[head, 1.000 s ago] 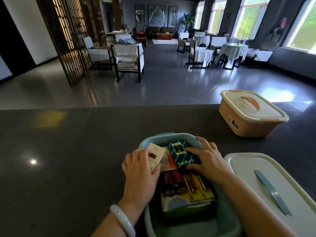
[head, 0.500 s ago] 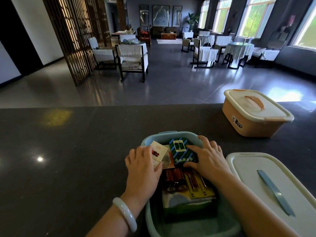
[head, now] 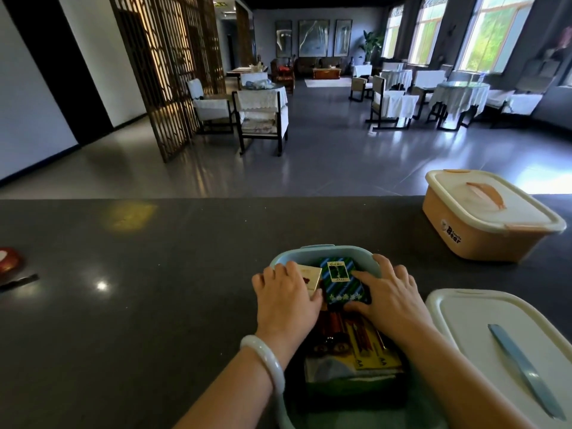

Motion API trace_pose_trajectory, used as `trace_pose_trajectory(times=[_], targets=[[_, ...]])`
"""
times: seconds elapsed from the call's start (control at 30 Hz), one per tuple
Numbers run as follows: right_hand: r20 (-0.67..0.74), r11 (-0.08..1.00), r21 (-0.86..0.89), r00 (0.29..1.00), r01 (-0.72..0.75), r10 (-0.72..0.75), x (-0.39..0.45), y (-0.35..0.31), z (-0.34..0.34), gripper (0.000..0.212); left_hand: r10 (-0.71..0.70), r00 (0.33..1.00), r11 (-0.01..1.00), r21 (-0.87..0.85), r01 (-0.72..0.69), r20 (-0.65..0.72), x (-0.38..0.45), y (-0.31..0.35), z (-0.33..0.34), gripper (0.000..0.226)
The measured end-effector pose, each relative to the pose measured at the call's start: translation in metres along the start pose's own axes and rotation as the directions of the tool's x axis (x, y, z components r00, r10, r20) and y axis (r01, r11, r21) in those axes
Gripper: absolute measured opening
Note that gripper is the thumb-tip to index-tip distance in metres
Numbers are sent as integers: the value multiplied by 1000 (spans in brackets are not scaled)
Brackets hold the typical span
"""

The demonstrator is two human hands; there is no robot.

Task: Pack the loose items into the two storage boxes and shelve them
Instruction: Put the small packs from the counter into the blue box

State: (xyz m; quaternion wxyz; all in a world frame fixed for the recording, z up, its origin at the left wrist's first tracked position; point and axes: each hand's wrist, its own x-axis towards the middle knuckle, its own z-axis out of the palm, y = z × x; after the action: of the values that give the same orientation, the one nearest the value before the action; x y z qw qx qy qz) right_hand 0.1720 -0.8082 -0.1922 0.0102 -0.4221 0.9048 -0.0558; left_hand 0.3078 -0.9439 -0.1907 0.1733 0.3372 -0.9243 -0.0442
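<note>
Inside the open blue box [head: 325,253], at its far end, a small cream packet [head: 309,278] is touched by the left hand [head: 286,297] and a striped green packet [head: 340,281] by the right hand [head: 391,297], both with flat, unclenched fingers. The battery pack [head: 371,345] lies nearer inside the box. Its white lid [head: 483,335] rests just right of the box; the closed orange box [head: 486,215] stands farther right.

Counter [head: 154,258] left of blue box [head: 325,252] open; lid [head: 464,317] crowds right.

A dark, speckled table [head: 154,305] carries an open blue box [head: 322,252] at its near edge, that box's white lid [head: 483,329] just to the right, a closed orange box [head: 483,239] (lid on) far right, and a red item [head: 7,260] at the left edge.
</note>
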Motion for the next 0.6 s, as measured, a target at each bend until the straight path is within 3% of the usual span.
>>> trace_pose_trajectory(times=[0.2,0.43,0.6], targets=[[11,1000,23,1000,9,-9,1,0,-1,70,-53,994,997,67,47,94,6,6,4,82],[22,998,51,999,24,-25,1,2,-3,72,47,948,970,-243,32,314,9,-21,-3,73],[49,998,60,999,20,-23,0,1,-4,73,195,931,953,-285,-105,310,5,-39,-1,70]])
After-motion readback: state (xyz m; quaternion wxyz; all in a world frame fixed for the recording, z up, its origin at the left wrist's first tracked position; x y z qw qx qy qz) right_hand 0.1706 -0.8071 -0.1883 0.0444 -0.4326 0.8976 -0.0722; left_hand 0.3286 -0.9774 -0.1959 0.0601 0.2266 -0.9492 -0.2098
